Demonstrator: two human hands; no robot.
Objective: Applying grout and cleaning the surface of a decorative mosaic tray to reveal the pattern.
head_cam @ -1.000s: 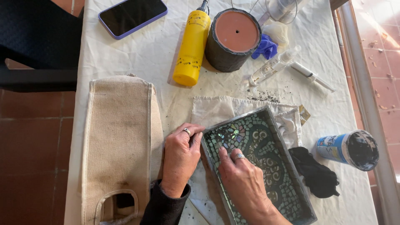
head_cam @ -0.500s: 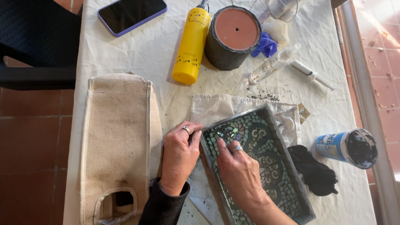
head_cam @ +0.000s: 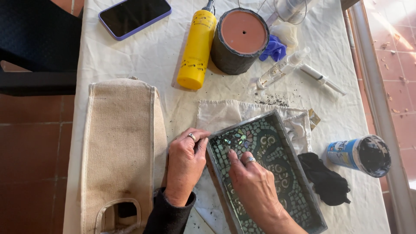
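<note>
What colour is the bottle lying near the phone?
Bright yellow bottle with a dark nozzle, seen in the head view.

Smartphone point(head_cam: 134, 15) with dark, blank screen and lilac edge, far left on the counter point(head_cam: 143, 60); yellow cylindrical bottle point(head_cam: 197, 45) lying beside it, black print; blue-and-white labelled jar point(head_cam: 359, 155), black inside, at right edge.

Left hand point(head_cam: 185, 167) steadying mosaic tray point(head_cam: 277, 143), right hand point(head_cam: 253, 186) pressing tiles

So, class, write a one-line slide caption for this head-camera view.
Left hand steadies a mosaic tray while the right hand works its tiles.
</note>
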